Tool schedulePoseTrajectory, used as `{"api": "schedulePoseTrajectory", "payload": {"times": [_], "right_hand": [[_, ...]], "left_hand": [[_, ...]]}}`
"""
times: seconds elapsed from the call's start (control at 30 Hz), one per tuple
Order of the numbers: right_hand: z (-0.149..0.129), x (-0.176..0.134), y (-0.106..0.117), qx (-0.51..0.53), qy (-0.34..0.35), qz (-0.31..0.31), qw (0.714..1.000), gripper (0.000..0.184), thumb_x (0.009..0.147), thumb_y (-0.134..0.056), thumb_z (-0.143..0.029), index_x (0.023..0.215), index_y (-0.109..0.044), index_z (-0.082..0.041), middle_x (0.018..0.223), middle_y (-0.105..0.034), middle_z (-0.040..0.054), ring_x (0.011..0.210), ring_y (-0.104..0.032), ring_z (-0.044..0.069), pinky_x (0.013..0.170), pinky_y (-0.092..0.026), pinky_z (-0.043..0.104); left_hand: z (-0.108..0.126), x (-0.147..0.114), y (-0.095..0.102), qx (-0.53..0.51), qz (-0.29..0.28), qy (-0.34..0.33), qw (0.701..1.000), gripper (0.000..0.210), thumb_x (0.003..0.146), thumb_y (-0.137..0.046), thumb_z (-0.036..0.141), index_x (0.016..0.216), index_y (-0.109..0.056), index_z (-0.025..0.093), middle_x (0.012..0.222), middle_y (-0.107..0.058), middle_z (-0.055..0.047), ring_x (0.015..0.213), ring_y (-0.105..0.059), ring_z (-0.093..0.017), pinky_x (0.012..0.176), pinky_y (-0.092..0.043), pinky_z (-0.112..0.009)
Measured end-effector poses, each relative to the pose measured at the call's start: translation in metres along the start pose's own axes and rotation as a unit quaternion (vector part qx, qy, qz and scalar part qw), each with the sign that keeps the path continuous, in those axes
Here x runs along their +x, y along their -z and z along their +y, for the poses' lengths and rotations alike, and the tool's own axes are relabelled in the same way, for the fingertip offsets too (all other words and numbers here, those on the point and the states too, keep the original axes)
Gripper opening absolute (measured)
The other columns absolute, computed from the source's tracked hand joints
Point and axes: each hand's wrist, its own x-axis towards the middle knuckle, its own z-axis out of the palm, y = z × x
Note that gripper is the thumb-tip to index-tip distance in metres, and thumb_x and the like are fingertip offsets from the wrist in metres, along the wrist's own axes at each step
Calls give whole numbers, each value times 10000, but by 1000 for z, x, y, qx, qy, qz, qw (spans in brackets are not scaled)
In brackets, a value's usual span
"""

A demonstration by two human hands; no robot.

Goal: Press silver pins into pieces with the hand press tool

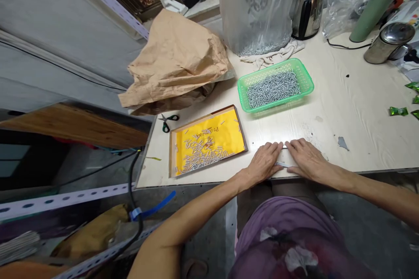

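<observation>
My left hand (263, 162) and my right hand (306, 159) lie palm down side by side at the near edge of the pale table (353, 109). Between their fingers sits a small pale flat piece (282, 165), touched by both hands; what it is I cannot tell. Left of my hands lies a shallow wooden-framed tray (172, 152) with a yellow floor, strewn with several small silver metal pins (201, 150). Behind it stands a green plastic basket (306, 79) holding a heap of the same pins.
Scissors (167, 121) lie by the tray's far left corner. A crumpled brown paper bag (176, 63) and a clear plastic sack of pins (257, 8) stand behind. A steel kettle (309, 6), a metal pot (389, 41) and green sweets (398, 111) occupy the right.
</observation>
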Motion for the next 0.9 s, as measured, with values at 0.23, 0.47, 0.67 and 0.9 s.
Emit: {"api": "schedulePoseTrajectory", "payload": {"times": [0.23,0.47,0.67,0.9], "right_hand": [[-6,2,-1,-24,4,-27,999,96,864,-530,-129,940,-587,-144,873,-593,101,832,-504,239,682,-389,330],[-1,7,3,1,6,-35,999,95,874,-544,-164,953,-595,-152,881,-598,92,834,-510,228,691,-389,319],[26,17,23,38,35,-68,996,350,846,-624,-365,1113,-572,-144,967,-608,110,857,-526,237,712,-410,319],[37,46,20,-5,-4,-47,999,112,902,-500,-179,874,-607,-162,863,-632,85,821,-519,213,705,-345,316]], "left_hand": [[10,4,6,47,-34,41,997,277,928,-499,312,1130,-542,126,1045,-603,-115,1026,-538,-259,803,-484,-377],[8,1,-12,22,32,62,997,209,931,-495,263,1091,-562,147,1024,-627,-111,1007,-570,-245,820,-518,-380],[20,-22,-49,-3,169,-3,986,363,961,-384,180,1308,-455,104,1390,-489,-195,1364,-385,-283,1077,-405,-473],[45,-27,-75,-37,186,-45,981,464,977,-394,364,1371,-409,121,1403,-498,-169,1406,-321,-267,1127,-358,-468]]}}
